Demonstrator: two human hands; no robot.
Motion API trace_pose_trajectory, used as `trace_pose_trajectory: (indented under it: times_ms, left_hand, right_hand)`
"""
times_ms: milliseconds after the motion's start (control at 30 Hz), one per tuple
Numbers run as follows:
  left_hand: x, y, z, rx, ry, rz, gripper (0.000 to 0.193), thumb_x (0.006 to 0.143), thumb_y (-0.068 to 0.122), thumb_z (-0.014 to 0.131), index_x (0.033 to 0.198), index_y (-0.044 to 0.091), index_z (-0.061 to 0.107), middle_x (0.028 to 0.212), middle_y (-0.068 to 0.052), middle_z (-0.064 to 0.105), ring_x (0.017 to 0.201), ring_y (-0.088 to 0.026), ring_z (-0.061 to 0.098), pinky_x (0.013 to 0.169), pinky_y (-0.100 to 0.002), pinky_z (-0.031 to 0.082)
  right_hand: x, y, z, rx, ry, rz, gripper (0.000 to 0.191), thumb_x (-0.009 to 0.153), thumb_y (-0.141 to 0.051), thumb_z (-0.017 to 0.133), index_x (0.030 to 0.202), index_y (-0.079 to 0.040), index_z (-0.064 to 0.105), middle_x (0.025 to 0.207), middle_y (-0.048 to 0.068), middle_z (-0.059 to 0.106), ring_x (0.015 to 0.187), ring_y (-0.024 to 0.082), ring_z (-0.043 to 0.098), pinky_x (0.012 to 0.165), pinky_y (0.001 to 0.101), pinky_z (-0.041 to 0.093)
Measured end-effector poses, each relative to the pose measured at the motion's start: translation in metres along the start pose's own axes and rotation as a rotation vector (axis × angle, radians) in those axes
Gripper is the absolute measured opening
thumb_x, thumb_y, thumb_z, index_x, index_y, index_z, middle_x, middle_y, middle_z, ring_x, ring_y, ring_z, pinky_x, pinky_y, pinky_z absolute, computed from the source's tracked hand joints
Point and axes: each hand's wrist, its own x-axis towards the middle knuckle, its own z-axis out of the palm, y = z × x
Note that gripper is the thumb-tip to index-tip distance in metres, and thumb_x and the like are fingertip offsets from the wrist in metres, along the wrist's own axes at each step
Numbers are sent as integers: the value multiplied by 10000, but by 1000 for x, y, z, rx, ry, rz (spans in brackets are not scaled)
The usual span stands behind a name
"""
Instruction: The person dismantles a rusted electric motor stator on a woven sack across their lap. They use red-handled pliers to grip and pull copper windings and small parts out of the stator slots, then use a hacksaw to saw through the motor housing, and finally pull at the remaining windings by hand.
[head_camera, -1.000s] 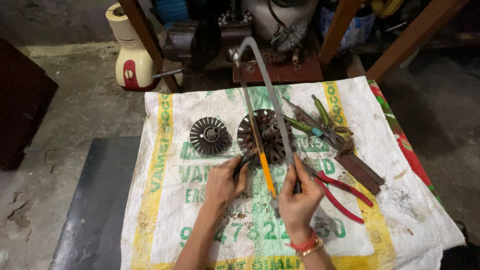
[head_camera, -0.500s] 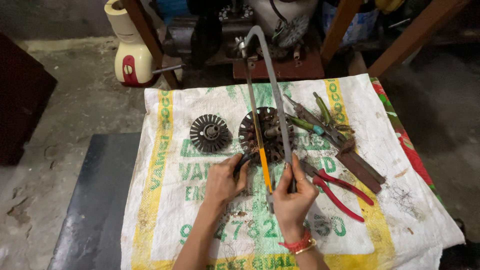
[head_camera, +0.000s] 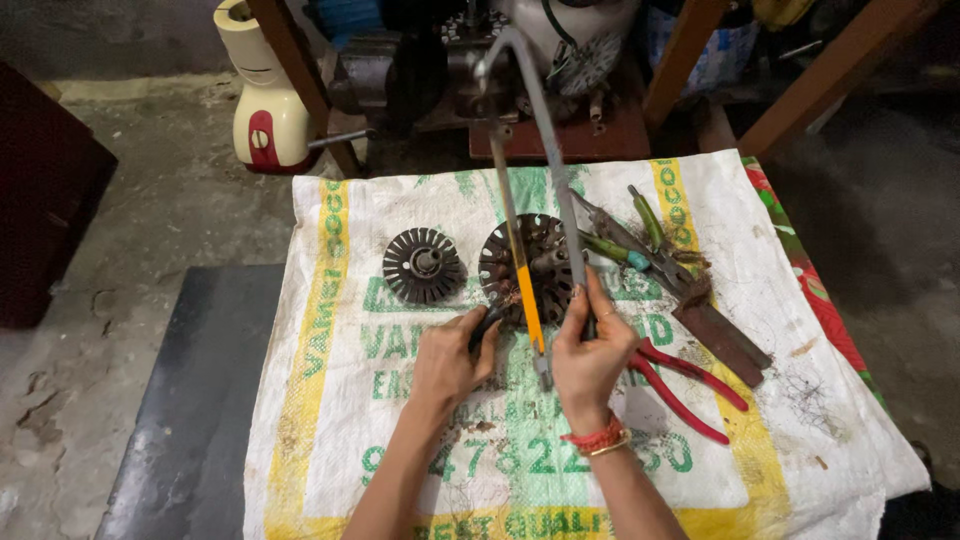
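Fingers of the right hand (head_camera: 585, 350) grip the hacksaw (head_camera: 535, 190) handle, its blade across the round motor core (head_camera: 535, 268) on the sack-covered surface (head_camera: 330, 400), while left hand (head_camera: 448, 362) fingers clamp that core's near edge, apparently steadying it.

White woven sack (head_camera: 400, 420) with yellow stripes and green print, flat under the tools.

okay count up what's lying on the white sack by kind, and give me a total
Hacksaw: 1, gripped by the right hand
Round metal motor parts: 2, a large one touched by the left hand and a small one
Red-handled pliers: 1
Green-handled screwdrivers: 2
Flat metal bar: 1
Total: 7
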Motion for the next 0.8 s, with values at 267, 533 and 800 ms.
trace_pose_trajectory:
  times_ms: [267,533,800]
  left_hand:
    - [-4,1,-1,-13,134,58,296,855,172,709,1086,-11,740,805,-236,737,631,-367,722,596,-429,583]
    - [-3,3,-3,-34,151,58,297,869,170,708,1091,-26,729,837,-245,733,667,-378,729,615,-430,584]
    - [-3,-6,2,-26,98,44,304,871,158,685,1100,-35,735,785,-211,749,543,-288,714,532,-381,583]
  right_hand:
    - [-50,9,-25,-50,57,-84,313,1083,-22,583,1380,67,631,869,2,694,720,16,582,608,201,443]
    - [-33,-6,-24,10,57,50,355,951,12,597,1296,55,667,654,-11,645,424,33,466,363,207,278]
    - [-10,-5,4,-10,59,25,352,1017,-18,580,1355,59,636,723,-14,646,483,19,458,399,204,302]
